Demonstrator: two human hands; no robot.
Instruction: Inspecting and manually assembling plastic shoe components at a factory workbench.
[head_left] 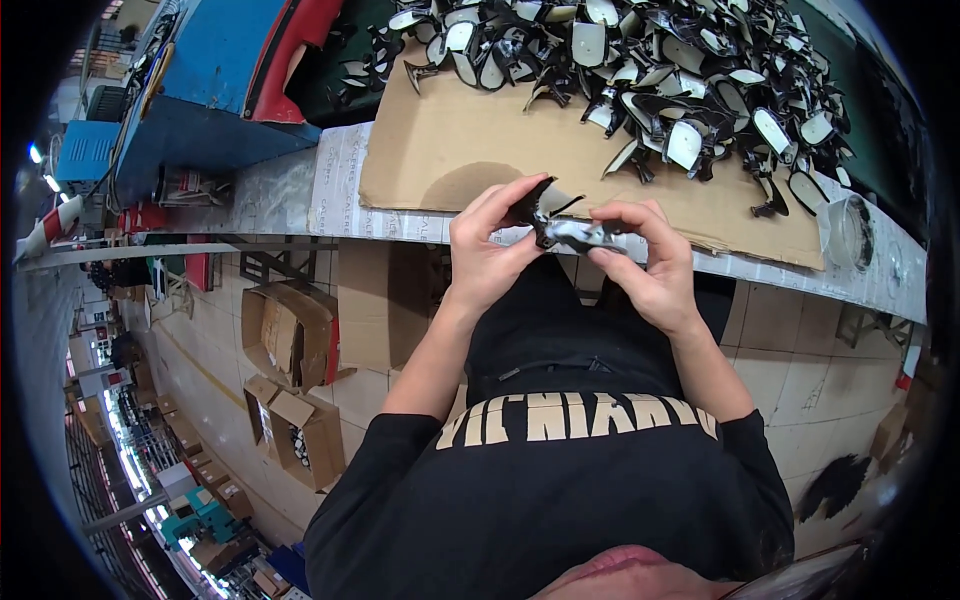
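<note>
Between my hands, over the table's near edge, is a glossy black shoe heel (545,215) with a pale face. My left hand (485,245) is closed around its left side, thumb below and fingers above. The thumb and forefinger of my right hand (655,262) pinch the shiny, silvery-looking end; glare and blur hide its detail. Beyond them, a large pile of similar black heels (685,145) with pale oval faces covers the far and right parts of a flat cardboard sheet (430,150).
A blue machine (215,70) with a red part (300,60) stands at the table's left. To the right is a clear roll of tape (850,232). Open cardboard boxes (290,325) sit on the tiled floor below left, beside a tall carton (375,300).
</note>
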